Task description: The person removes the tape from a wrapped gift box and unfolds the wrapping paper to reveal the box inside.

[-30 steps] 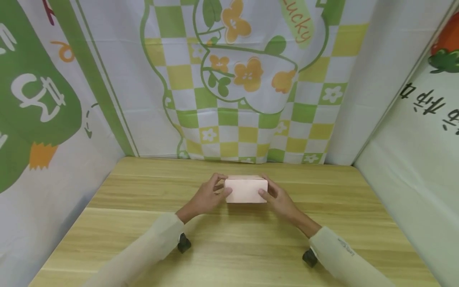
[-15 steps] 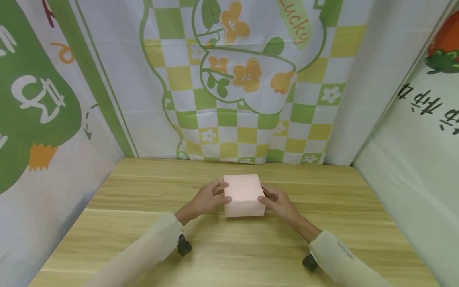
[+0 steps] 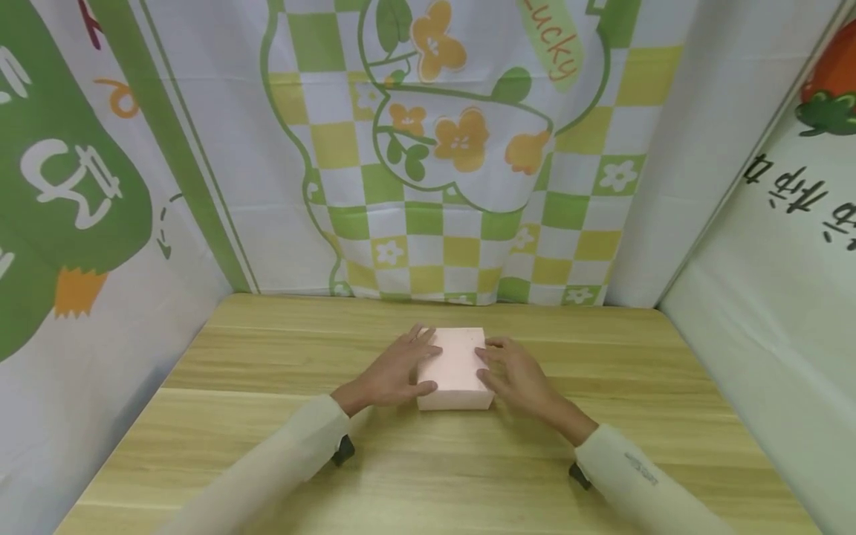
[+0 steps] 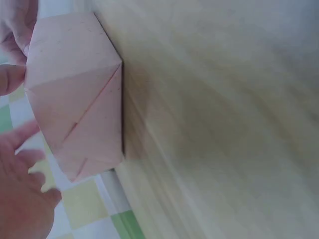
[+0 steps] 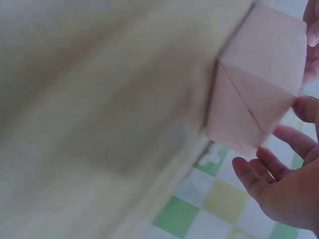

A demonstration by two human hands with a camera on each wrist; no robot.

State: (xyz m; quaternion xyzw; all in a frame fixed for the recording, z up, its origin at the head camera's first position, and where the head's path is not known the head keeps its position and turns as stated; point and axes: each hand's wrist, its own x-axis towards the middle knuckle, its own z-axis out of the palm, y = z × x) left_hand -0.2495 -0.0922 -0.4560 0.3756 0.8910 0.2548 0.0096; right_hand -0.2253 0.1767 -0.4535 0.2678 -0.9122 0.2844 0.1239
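A pale pink folded paper box [image 3: 458, 364] sits on the wooden table in front of the back curtain. My left hand [image 3: 393, 370] rests at its left side, with fingers spread loosely and the thumb over the near top edge. On the right side, my right hand [image 3: 520, 377] touches the top edge with relaxed fingertips. Diagonal fold lines mark the end of the paper box [image 4: 82, 107] in the left wrist view, where the left hand [image 4: 22, 184] has its fingers apart. In the right wrist view the right hand [image 5: 286, 186] lies beside a similarly folded end.
The wooden table [image 3: 428, 468] runs back to a green and yellow checked curtain [image 3: 428, 223]. Printed white cloths hang along the left side [image 3: 167, 319] and the right side [image 3: 756, 312]. Small black wrist devices show under both sleeves.
The box has tipped from its near face showing to its top showing, and now sits lower, flat on the table. Both hands have loosened from its sides and moved onto its top edges.
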